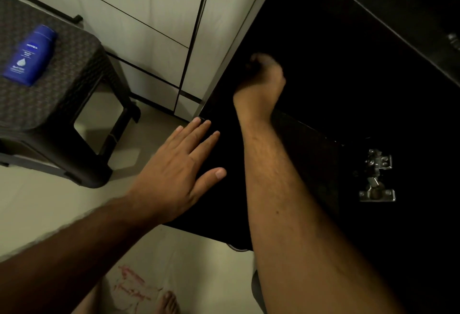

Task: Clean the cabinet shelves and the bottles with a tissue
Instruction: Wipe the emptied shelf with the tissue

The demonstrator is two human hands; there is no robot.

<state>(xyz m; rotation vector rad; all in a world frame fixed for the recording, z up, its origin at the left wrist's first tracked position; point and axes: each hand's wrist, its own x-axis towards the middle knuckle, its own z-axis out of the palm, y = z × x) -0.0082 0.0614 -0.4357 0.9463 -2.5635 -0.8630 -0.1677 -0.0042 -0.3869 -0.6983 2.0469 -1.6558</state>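
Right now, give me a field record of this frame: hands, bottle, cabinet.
left hand: open, fingers straight, flat on the dark cabinet floor edge
right hand: reaching into the dark cabinet interior, fingers curled; tissue not discernible
blue bottle: lying on its side on the dark stool
hinge: metal, at right inside the cabinet
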